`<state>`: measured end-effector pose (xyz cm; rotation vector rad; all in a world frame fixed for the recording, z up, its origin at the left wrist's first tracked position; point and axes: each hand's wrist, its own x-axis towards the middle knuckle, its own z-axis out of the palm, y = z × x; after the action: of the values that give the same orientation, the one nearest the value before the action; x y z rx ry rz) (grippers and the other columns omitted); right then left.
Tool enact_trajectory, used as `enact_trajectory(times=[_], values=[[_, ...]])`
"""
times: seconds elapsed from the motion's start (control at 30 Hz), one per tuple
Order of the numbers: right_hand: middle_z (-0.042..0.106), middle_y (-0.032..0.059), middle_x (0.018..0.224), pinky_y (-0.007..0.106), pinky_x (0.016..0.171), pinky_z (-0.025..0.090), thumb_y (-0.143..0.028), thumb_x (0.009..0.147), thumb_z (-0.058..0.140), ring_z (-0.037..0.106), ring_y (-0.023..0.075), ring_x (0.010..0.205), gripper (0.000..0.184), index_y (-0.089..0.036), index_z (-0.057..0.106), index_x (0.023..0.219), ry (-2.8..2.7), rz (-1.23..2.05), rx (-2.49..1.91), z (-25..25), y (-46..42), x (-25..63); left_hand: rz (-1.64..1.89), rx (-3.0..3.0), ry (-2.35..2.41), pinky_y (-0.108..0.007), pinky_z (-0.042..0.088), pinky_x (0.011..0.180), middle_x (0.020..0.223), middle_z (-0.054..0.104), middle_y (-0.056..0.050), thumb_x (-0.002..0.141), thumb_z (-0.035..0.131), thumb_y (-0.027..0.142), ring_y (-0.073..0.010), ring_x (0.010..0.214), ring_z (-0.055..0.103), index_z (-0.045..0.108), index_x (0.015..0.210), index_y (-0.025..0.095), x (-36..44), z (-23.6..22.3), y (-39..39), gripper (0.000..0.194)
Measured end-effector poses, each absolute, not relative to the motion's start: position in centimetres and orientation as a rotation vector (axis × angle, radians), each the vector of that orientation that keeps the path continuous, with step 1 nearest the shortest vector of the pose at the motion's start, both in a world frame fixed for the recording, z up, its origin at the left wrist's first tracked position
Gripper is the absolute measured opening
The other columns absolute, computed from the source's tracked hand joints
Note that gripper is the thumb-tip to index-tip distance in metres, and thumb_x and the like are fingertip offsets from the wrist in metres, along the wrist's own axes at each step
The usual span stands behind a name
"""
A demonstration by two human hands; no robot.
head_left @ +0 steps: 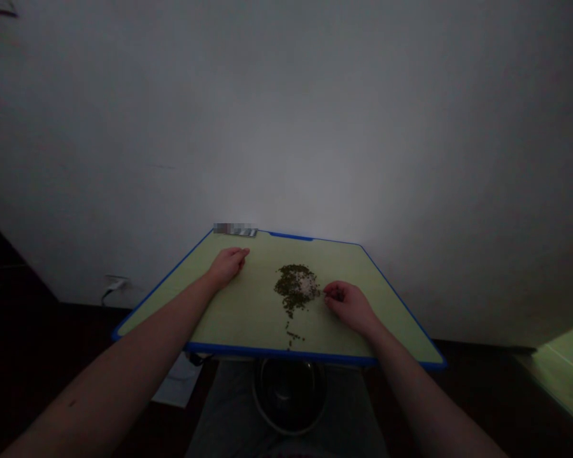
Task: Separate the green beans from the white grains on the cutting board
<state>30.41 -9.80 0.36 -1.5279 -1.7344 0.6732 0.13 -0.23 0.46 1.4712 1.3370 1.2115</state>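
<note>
A pale green cutting board with a blue rim (239,318) lies in front of me. On it is a heap of small dark green grains, possibly mung beans (286,286), around a whitish patch (306,285). A thin trail of grains (290,334) runs from the heap to the near edge. My right hand (346,306) sits at the heap's right side, fingers curled together and touching or almost touching the grains; anything pinched is hidden. My left hand (228,266) rests on the board left of the heap, apart from it and holding nothing.
A blurred flat strip (235,229) lies at the board's far corner. A white wall stands behind, with a wall socket and cable (116,285) low on the left. Below the near edge are a round dark object (289,394) and white paper (177,381).
</note>
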Motion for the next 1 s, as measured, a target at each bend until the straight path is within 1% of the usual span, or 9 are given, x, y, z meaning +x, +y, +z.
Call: enact_trajectory(times=[0.1,0.2,0.43,0.63,0.8,1.0], values=[[0.062,0.0013,0.068,0.024,0.058,0.044,-0.020,0.066,0.056,0.057,0.0131,0.062,0.016,-0.016,0.059,0.081,-1.776,0.723,-1.503,0.2,-9.7,30.1,1.218,1.456,1.323,-0.024,0.024,0.040,0.035,0.036,0.006,0.072,0.050,0.046,-0.0077,0.034,0.030,0.041,0.048,0.019,0.1,0.2,0.0,0.036],[0.062,0.0012,0.069,0.024,0.057,0.043,-0.020,0.067,0.056,0.056,0.0129,0.062,0.018,-0.015,0.059,0.084,-1.837,0.759,-1.476,0.2,-10.3,30.0,1.222,1.476,1.324,-0.024,0.024,0.039,0.036,0.037,0.006,0.071,0.049,0.047,-0.0080,0.034,0.031,0.041,0.048,0.019,0.0,0.1,0.1,0.037],[0.059,-0.0010,0.064,0.022,0.053,0.040,-0.019,0.067,0.056,0.053,0.0117,0.058,0.016,-0.016,0.059,0.082,-1.869,0.821,-1.461,0.7,-11.7,29.5,1.224,1.503,1.347,-0.024,0.025,0.040,0.037,0.037,0.005,0.071,0.049,0.048,-0.0081,0.035,0.031,0.042,0.048,0.019,0.0,0.0,0.2,0.038],[0.060,0.0005,0.066,0.024,0.056,0.042,-0.021,0.067,0.056,0.055,0.0132,0.061,0.017,-0.016,0.058,0.082,-1.782,0.793,-1.515,0.8,-12.5,30.0,1.202,1.559,1.387,-0.024,0.026,0.041,0.037,0.038,0.004,0.072,0.047,0.050,-0.0090,0.035,0.033,0.043,0.048,0.019,-0.3,-0.3,0.4,0.039],[0.058,-0.0002,0.064,0.023,0.052,0.040,-0.022,0.067,0.056,0.054,0.0127,0.058,0.016,-0.016,0.057,0.082,-1.773,0.819,-1.513,0.7,-12.9,30.6,1.215,1.569,1.385,-0.024,0.027,0.041,0.037,0.039,0.005,0.072,0.047,0.050,-0.0093,0.036,0.034,0.044,0.049,0.019,-0.4,-0.4,0.6,0.039],[0.058,-0.0009,0.062,0.023,0.051,0.039,-0.021,0.067,0.055,0.053,0.0121,0.056,0.015,-0.016,0.057,0.081,-1.803,0.808,-1.508,0.6,-12.8,30.4,1.215,1.563,1.386,-0.025,0.028,0.042,0.037,0.039,0.005,0.072,0.047,0.049,-0.0091,0.036,0.034,0.044,0.048,0.019,-0.3,-0.3,0.4,0.039]])
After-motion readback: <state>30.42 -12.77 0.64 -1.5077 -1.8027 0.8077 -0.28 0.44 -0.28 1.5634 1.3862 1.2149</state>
